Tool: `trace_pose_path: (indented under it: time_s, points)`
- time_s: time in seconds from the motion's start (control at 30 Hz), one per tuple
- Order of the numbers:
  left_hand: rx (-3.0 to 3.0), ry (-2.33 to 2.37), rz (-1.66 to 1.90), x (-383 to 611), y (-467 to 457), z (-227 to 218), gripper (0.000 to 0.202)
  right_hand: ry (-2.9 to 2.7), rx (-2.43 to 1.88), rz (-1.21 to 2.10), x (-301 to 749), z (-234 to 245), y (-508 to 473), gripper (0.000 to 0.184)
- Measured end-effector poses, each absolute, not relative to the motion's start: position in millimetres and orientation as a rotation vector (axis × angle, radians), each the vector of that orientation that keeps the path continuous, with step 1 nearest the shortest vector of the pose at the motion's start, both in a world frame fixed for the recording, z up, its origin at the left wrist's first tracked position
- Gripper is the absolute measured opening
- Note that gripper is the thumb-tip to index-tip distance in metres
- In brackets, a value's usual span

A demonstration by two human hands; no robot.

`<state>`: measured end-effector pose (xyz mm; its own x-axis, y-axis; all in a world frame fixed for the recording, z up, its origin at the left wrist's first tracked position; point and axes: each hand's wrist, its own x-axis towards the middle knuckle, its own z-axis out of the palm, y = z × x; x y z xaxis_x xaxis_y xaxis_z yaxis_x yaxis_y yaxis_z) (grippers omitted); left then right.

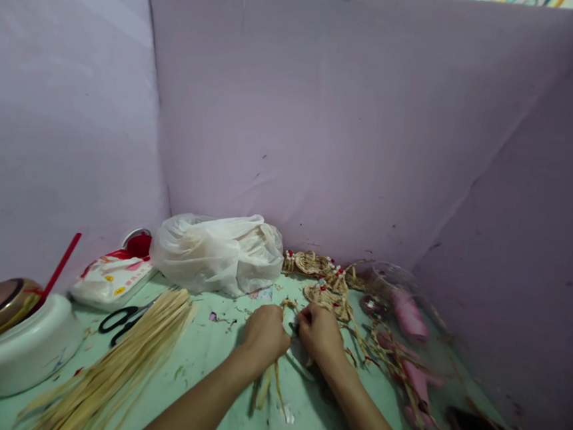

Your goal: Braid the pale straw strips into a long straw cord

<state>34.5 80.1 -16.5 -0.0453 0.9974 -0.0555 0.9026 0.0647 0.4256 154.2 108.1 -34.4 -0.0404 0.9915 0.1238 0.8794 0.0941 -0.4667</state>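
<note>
My left hand (265,334) and my right hand (320,333) sit close together on the pale green table (214,356), both with fingers curled in. Between them they pinch thin tan straw strips (272,381), whose loose ends trail back toward me under my wrists. A small woven knot of straw (289,303) shows just past my knuckles. Beyond my right hand lies a heap of finished woven straw pieces (328,285) with red and white beads.
A long bundle of straw strips (117,367) lies at the left, black scissors (124,321) beside it. A white plastic bag (220,253), a red-and-white packet (110,280) and a white pot (19,345) stand behind. Pink cylinders (411,316) lie at the right. Purple cloth walls (324,124) enclose the table.
</note>
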Motion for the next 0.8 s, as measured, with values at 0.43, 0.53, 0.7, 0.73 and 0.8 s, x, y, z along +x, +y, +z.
trace_pose_path:
  time_s: [0.43,0.53,0.7,0.73,0.8]
  points:
    - [1.863,1.930,0.543,27.2,91.0,-27.8,0.014,-2.136,-1.747,0.394,159.8,-25.0,63.5,0.014]
    - [1.611,1.836,0.682,25.2,100.1,-34.4,0.009,-2.186,-1.786,0.280,176.8,-17.1,69.9,0.014]
    - [1.195,1.651,0.657,27.0,101.5,-23.3,0.014,-2.026,-1.836,0.126,199.5,3.4,78.6,0.021]
    - [1.162,1.607,0.613,27.4,100.5,-19.5,0.018,-1.977,-1.768,0.156,197.5,7.3,78.9,0.021]
    - [1.083,1.536,0.561,27.9,99.1,-13.4,0.020,-1.848,-1.615,0.349,187.1,12.7,79.5,0.021]
